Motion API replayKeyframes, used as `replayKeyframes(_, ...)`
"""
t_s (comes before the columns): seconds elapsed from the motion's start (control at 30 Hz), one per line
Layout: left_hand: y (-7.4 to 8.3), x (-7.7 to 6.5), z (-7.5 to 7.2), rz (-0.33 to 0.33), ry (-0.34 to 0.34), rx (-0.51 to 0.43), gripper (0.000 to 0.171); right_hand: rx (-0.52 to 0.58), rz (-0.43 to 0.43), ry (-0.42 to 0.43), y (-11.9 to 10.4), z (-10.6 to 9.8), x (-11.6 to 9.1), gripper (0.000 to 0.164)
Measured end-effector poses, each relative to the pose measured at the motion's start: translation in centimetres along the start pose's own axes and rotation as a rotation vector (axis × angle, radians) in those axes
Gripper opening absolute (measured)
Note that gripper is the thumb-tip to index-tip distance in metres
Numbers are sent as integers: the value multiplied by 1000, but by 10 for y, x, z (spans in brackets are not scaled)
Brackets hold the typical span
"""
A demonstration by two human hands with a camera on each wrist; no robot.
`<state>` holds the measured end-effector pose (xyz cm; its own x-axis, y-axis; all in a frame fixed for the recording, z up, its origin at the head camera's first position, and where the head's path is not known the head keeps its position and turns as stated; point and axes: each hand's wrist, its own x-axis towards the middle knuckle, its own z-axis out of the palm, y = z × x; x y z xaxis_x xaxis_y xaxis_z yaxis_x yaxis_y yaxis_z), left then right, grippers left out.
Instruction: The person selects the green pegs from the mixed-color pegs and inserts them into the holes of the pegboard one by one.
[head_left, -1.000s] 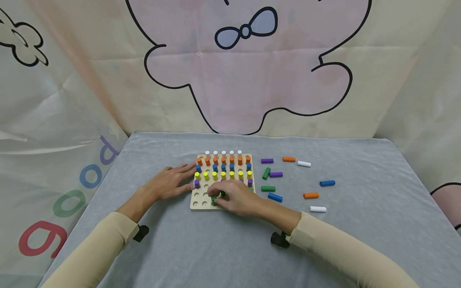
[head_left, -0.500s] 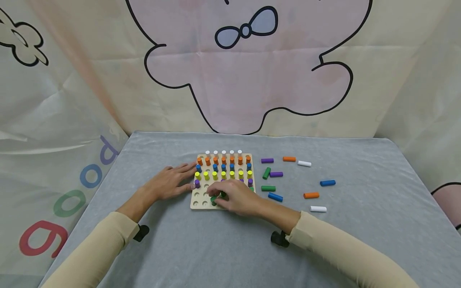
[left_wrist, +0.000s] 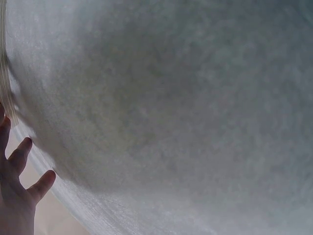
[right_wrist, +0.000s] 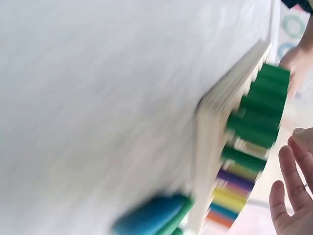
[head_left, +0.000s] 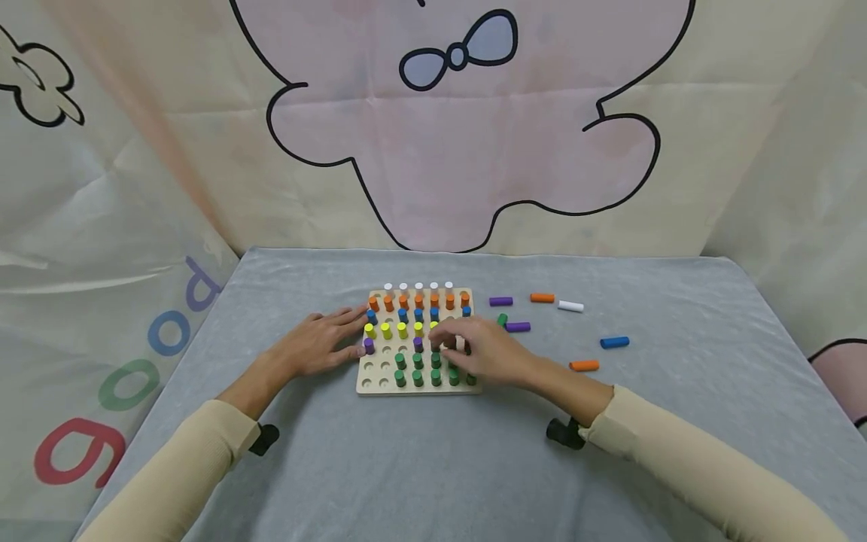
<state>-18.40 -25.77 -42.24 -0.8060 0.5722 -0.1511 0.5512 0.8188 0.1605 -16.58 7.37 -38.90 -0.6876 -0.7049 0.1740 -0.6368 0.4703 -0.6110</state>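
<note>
A wooden pegboard (head_left: 406, 393) lies on the cloth, its upright pegs in rows by colour. White pegs (head_left: 419, 287) stand at the back, then orange, blue, yellow and purple ones; green pegs (head_left: 418, 377) fill much of the two front rows. My left hand (head_left: 317, 344) lies spread, fingertips at the board's left edge; its fingers (left_wrist: 41, 186) look straight in the left wrist view. Over the board's right part is my right hand (head_left: 488, 350), hiding several pegs. The right wrist view shows its fingers (right_wrist: 293, 181) loosely bent, holding nothing, beside the green pegs (right_wrist: 264, 103).
Loose pegs lie right of the board: two purple, including a purple peg (head_left: 501, 302), an orange peg (head_left: 542, 298), a white peg (head_left: 570, 306), a blue peg (head_left: 615, 342) and another orange one. A blurred blue peg (right_wrist: 151, 215) lies near the board's corner in the right wrist view.
My right hand has let go of the green peg at the front left and moved right, uncovering green pegs in the front rows. The left hand has stayed in place.
</note>
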Motion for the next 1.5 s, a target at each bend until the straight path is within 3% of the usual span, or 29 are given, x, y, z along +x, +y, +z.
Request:
replayKeyframes(0.37, -1, -2, 1, 4, 8, 8, 72, -61, 111, 28, 46, -31, -40, 30)
replayKeyframes(0.67, -2, -1, 3, 2, 9, 11, 72, -68, 119, -6, 69, -37, -60, 27)
replayKeyframes(1.03, 0, -2, 2, -5, 2, 5, 71, -94, 147, -16, 80, -31, -71, 29)
replayKeyframes(1.5, 0, 0, 1, -6, 1, 4, 72, -97, 184, -14, 78, -29, -70, 30)
